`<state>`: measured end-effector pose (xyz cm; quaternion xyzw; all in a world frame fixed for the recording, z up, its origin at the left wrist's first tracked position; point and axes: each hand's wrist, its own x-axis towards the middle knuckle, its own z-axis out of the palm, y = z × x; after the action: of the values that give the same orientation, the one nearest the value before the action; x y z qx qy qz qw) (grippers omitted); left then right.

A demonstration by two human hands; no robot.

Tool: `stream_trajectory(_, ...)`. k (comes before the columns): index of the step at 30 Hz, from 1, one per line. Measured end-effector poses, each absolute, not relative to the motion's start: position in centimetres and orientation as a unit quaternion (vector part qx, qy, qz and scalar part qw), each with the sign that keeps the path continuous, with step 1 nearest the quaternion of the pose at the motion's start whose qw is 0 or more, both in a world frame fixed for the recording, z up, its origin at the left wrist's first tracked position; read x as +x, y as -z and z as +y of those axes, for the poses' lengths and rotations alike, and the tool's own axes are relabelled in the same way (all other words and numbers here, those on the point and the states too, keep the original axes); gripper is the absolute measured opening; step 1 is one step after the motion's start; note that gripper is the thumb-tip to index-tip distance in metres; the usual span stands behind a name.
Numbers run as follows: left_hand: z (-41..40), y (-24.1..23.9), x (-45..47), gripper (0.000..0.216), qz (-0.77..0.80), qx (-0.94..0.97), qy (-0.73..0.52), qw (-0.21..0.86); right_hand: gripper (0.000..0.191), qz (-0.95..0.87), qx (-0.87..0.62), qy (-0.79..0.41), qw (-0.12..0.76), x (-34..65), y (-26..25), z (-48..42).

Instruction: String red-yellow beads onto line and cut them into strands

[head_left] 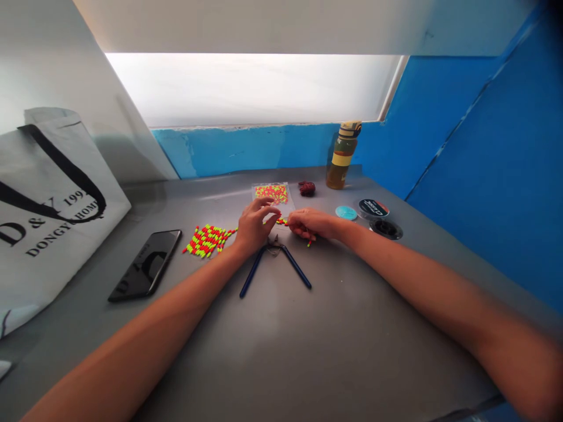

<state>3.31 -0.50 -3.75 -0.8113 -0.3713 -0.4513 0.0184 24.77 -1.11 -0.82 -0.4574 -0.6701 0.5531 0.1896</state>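
Observation:
Red and yellow-green beads are woven into a flat piece (pixel 207 241) on the grey table, and a strand runs from it to my hands. My left hand (pixel 257 224) is closed in a pinch on a bead of this strand, thumb against fingertips. Just to the right, my right hand (pixel 310 223) has its fingers curled round the strand's other end, where a few beads poke out below. Blue-handled pliers (pixel 297 268) lie with handles spread below my hands. Behind my hands is a clear bag of loose beads (pixel 271 193).
A black phone (pixel 147 265) and a white tote bag (pixel 57 205) are on the left. At the back stand a dark red bundle (pixel 307 188) and a bottle (pixel 342 158). A light-blue disc (pixel 346 213), a labelled spool (pixel 373 208) and a black spool (pixel 387 229) lie right.

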Motion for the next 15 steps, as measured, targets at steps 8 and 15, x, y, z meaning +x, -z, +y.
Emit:
stream_trajectory(8, -0.52, 3.33, 3.33, 0.008, -0.413, -0.776, 0.475, -0.022, 0.022, -0.679, -0.448, -0.547, 0.196, 24.82, 0.69, -1.41)
stream_trajectory(15, -0.77, 2.88, 3.35, 0.010, -0.430, -0.763, 0.481, -0.035, 0.021, -0.676, -0.451, -0.551, 0.188, 24.73, 0.30, -1.67)
